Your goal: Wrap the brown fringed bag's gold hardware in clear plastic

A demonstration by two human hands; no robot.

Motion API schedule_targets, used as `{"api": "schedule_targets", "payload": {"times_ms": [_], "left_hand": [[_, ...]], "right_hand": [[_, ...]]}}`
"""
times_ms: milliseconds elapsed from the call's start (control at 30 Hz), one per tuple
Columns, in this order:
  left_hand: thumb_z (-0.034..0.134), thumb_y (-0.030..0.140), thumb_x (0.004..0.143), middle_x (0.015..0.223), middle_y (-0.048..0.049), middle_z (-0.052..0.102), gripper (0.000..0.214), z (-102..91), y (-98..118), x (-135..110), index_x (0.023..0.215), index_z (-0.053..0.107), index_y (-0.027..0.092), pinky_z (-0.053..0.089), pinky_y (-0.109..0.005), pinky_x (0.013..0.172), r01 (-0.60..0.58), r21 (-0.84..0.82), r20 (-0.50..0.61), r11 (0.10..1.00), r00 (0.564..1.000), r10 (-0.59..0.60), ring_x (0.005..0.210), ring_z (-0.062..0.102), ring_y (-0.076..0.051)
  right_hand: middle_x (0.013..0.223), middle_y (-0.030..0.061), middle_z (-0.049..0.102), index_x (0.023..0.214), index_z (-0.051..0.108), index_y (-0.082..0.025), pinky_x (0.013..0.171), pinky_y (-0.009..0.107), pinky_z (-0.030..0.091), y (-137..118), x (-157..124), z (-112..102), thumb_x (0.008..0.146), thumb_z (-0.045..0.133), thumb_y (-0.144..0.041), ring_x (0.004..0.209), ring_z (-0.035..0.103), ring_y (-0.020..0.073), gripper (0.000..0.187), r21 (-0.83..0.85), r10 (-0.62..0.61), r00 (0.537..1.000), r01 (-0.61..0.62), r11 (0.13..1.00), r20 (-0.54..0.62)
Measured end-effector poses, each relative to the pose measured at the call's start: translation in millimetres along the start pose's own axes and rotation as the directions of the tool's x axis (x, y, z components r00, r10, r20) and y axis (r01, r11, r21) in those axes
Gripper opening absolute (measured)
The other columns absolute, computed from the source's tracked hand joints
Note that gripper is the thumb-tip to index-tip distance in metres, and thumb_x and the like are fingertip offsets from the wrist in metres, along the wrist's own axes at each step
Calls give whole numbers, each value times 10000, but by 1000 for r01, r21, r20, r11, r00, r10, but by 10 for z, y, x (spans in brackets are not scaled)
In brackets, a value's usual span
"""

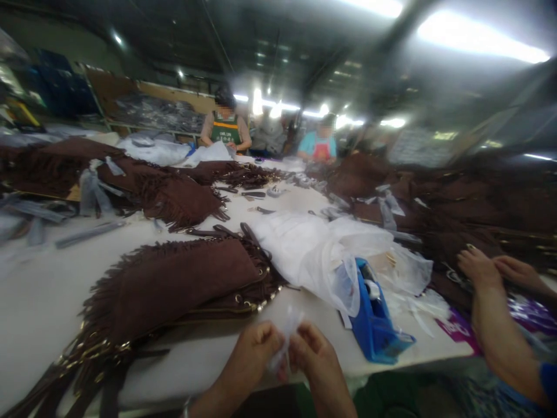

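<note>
My left hand point(255, 351) and my right hand point(314, 353) meet at the near table edge. Both pinch a small crumpled piece of thin white plastic film point(287, 331) between their fingertips. Just beyond my left hand lies a brown suede bag with fringe point(174, 284) and gold hardware, its straps hanging over the table edge. To the right of my hands stands a blue tape dispenser point(376, 319), partly under a heap of clear plastic bags point(322, 249).
A co-worker's hand and forearm point(487, 290) reach onto the table from the right, over brown bags point(478, 215). More fringed brown bags point(143, 186) cover the far left. Two people point(226, 125) work at the far end. Purple tags point(461, 328) lie near the right edge.
</note>
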State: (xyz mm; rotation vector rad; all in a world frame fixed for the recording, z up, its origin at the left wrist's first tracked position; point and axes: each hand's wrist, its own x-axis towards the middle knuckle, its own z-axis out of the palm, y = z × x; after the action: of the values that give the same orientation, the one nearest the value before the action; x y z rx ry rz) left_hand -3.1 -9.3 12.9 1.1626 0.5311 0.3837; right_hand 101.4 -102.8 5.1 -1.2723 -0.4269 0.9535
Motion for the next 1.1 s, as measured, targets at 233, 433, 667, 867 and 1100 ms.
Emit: {"api": "schedule_targets", "payload": {"times_ms": [233,433,667,867,1100], "left_hand": [[578,566,829,626,-64,684,438,-104,-109,-55,705,574,146,466,-258,509,14,32,1,999,1000,-14,513,631,-185],[578,570,819,548,-27,635,437,-114,-194,16,651,531,169,410,-240,457,20,93,-116,996,993,-9,462,587,-167],[720,499,699,636,-20,668,375,-33,-211,114,776,550,173,459,-263,493,54,44,-101,998,994,-50,503,598,-175],[707,615,671,543,-2,569,493,-73,-314,245,625,535,155,354,-225,471,84,43,-145,996,986,-77,490,493,-128],[633,677,708,555,19,539,538,-84,-292,263,667,549,147,354,-231,440,131,-4,-144,991,981,-130,413,517,-124]], "right_hand": [[553,-40,547,722,614,-152,493,187,352,140,12,-26,715,772,-471,503,480,86,356,-20,34,999,-33,999,9],[562,-46,538,727,602,-164,528,203,366,199,16,-33,752,730,-500,517,474,92,360,-45,17,1000,-18,999,-20],[527,-62,526,708,554,-179,499,189,339,135,71,-116,780,714,-501,489,457,81,367,-96,5,997,-12,995,-76],[514,-64,524,720,536,-177,507,184,325,113,92,-229,763,721,-513,487,442,75,387,-102,28,999,-33,994,-44],[527,-79,486,784,483,-200,493,186,302,114,105,-348,819,623,-549,472,416,72,378,-148,45,997,-54,987,-61]]}}
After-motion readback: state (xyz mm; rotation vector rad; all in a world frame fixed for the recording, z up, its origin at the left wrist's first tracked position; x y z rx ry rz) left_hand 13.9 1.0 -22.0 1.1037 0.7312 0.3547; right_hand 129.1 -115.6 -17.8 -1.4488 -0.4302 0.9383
